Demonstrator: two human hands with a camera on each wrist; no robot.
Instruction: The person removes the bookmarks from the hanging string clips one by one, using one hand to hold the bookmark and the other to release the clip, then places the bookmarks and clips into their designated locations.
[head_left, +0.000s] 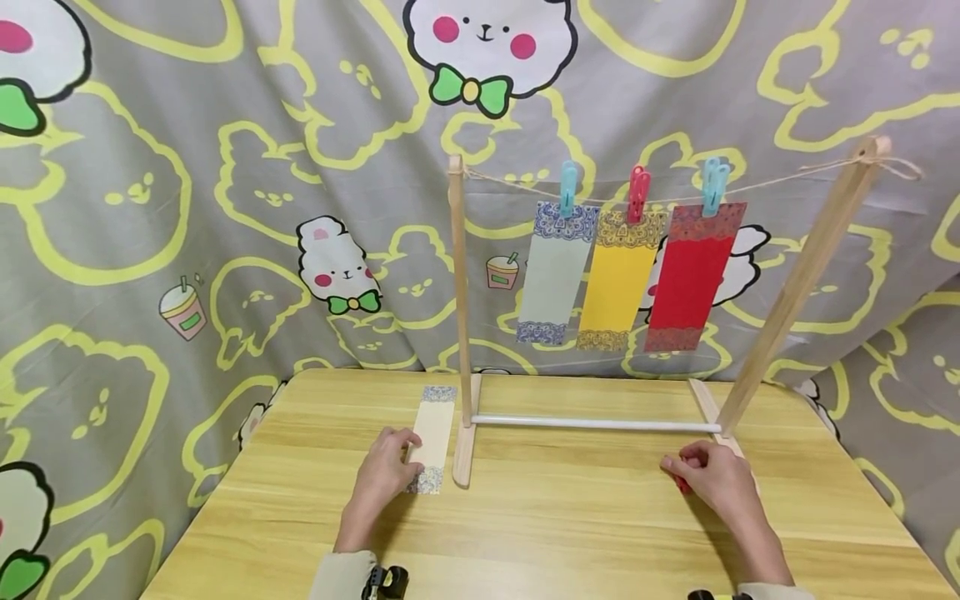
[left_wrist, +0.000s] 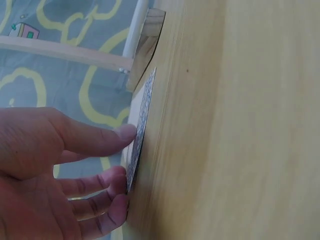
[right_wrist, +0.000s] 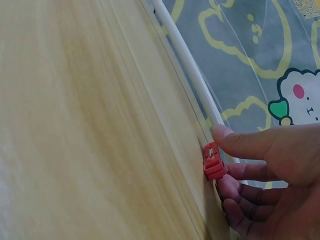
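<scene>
A cream bookmark-like card (head_left: pixel 435 433) with blue patterned bands at both ends lies on the table, left of the wooden stand. My left hand (head_left: pixel 386 467) is at its left edge. In the left wrist view, the thumb (left_wrist: pixel 126 133) touches the card's face near its patterned end (left_wrist: pixel 143 122). The other fingers (left_wrist: pixel 117 187) bend loosely by the edge, apart from the thumb. Just above the table at right, my right hand (head_left: pixel 716 479) pinches a small red clothespin (right_wrist: pixel 214 161) between thumb and fingers.
A wooden stand (head_left: pixel 461 292) with a white bottom rod (head_left: pixel 592 423) carries a string. Pale green (head_left: pixel 553 279), yellow (head_left: pixel 618 287) and red (head_left: pixel 686 287) cards hang from it by blue and red clothespins (head_left: pixel 638 193). A patterned curtain (head_left: pixel 225 167) backs the table.
</scene>
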